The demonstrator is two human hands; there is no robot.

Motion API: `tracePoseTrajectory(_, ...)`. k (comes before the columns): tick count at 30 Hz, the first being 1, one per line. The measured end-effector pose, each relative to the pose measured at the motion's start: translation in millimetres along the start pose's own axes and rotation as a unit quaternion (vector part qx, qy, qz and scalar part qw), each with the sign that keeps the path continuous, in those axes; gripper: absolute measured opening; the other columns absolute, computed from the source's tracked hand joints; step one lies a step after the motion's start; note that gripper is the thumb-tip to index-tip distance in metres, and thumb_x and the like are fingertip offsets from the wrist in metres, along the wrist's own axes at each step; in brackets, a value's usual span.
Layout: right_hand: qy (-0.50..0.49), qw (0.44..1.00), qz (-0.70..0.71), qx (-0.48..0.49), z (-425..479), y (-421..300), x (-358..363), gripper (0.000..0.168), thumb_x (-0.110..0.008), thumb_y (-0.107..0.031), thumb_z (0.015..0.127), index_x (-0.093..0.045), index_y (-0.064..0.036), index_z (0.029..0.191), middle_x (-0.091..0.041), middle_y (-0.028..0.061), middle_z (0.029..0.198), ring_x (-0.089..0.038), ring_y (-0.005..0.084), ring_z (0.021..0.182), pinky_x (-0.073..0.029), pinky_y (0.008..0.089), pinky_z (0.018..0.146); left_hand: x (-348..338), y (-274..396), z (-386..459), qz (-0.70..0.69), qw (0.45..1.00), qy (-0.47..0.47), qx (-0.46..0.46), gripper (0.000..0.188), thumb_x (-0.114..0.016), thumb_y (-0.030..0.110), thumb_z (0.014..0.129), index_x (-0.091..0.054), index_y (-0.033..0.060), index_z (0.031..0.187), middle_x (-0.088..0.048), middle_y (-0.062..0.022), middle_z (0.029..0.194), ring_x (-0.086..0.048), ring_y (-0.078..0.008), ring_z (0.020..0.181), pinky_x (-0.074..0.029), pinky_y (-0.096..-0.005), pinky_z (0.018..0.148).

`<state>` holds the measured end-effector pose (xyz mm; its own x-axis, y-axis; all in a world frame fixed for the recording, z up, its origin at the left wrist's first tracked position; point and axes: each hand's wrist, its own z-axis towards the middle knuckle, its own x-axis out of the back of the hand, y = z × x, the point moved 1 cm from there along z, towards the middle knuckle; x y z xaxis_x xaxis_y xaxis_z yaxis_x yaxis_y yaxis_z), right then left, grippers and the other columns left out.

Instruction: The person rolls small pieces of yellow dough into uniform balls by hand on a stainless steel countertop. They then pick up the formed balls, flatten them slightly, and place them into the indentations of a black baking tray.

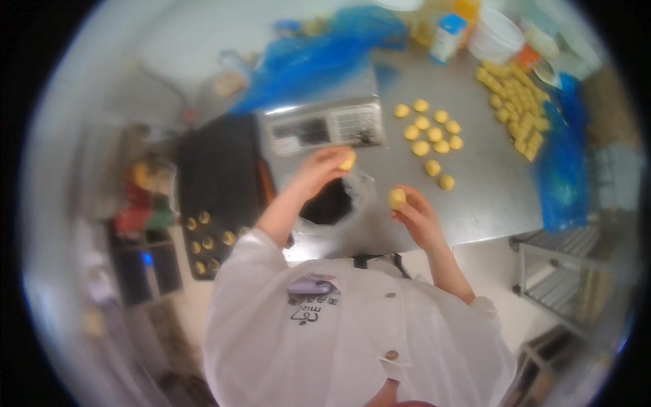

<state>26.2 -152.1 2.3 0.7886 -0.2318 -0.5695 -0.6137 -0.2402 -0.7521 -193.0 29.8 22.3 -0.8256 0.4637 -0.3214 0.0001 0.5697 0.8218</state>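
Note:
My left hand (325,168) holds a yellow dough ball (348,161) at its fingertips, just in front of a digital scale (325,127). Beneath that hand lies a dark mass (330,204) inside clear plastic (362,196); exactly what it is cannot be made out. Farther right, my right hand (421,216) grips a second yellow dough ball (396,199) between thumb and fingers. Several round dough balls (434,134) rest loosely grouped on the metal table (483,198), beyond my right hand.
Left of the scale is a black baking tray (218,168) with several small filled pieces (207,242). Cut dough pieces (519,107) cover the far right, beside blue plastic film (564,178). More blue film (315,61), a carton (447,38) and a white tub (495,36) stand behind.

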Motion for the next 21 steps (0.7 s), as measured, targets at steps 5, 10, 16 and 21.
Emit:
tracePoseTrajectory(5, -0.105, 0.957, -0.269, -0.014, 44.5, 22.9, -45.4, 0.041, -0.064, -0.006, 0.090, -0.053, -0.005, 0.130, -0.063, 0.0076, 0.107, -0.062, 0.0157, 0.088, -0.051, 0.0296, 0.075, 59.7, -24.4, -84.2, 0.001, 0.996, 0.088, -0.034, 0.043, -0.069, 0.015, 0.091, -0.058, 0.0002, 0.130, -0.066, -0.0087, 0.114, -0.065, -0.0165, 0.101, -0.054, -0.0269, 0.085)
tracePoseTrajectory(10, -0.101, 0.707, -0.654, 0.248, 84.0, 59.1, -87.1, 0.035, -0.071, -0.010, 0.080, -0.060, -0.006, 0.113, -0.065, 0.0132, 0.102, -0.062, 0.0269, 0.098, -0.051, 0.0392, 0.082, 48.1, -54.2, -93.8, 0.460, 0.847, 0.239, -0.115, 0.032, -0.075, 0.014, 0.081, -0.066, 0.0052, 0.110, -0.069, -0.0101, 0.108, -0.068, -0.0235, 0.093, -0.054, -0.0344, 0.077)
tracePoseTrajectory(16, -0.169, 0.495, -0.808, 0.272, 123.7, 121.8, -85.8, 0.028, -0.075, -0.014, 0.075, -0.064, -0.008, 0.099, -0.064, 0.0123, 0.102, -0.060, 0.0329, 0.101, -0.049, 0.0459, 0.087, 62.5, -102.3, -65.1, 0.732, 0.617, 0.226, -0.181, 0.024, -0.076, 0.015, 0.068, -0.063, 0.0117, 0.088, -0.067, -0.0069, 0.091, -0.062, -0.0284, 0.091, -0.049, -0.0412, 0.077)
tracePoseTrajectory(21, -0.145, 0.867, -0.474, 0.060, 101.6, 85.2, -125.8, 0.035, -0.076, -0.002, 0.079, -0.058, -0.004, 0.110, -0.063, 0.0096, 0.103, -0.065, 0.0211, 0.094, -0.053, 0.0336, 0.082, 116.7, -64.6, -131.2, 0.217, 0.937, 0.243, -0.130, 0.031, -0.076, 0.006, 0.079, -0.066, 0.0055, 0.107, -0.064, -0.0017, 0.085, -0.064, -0.0152, 0.094, -0.052, -0.0294, 0.078)
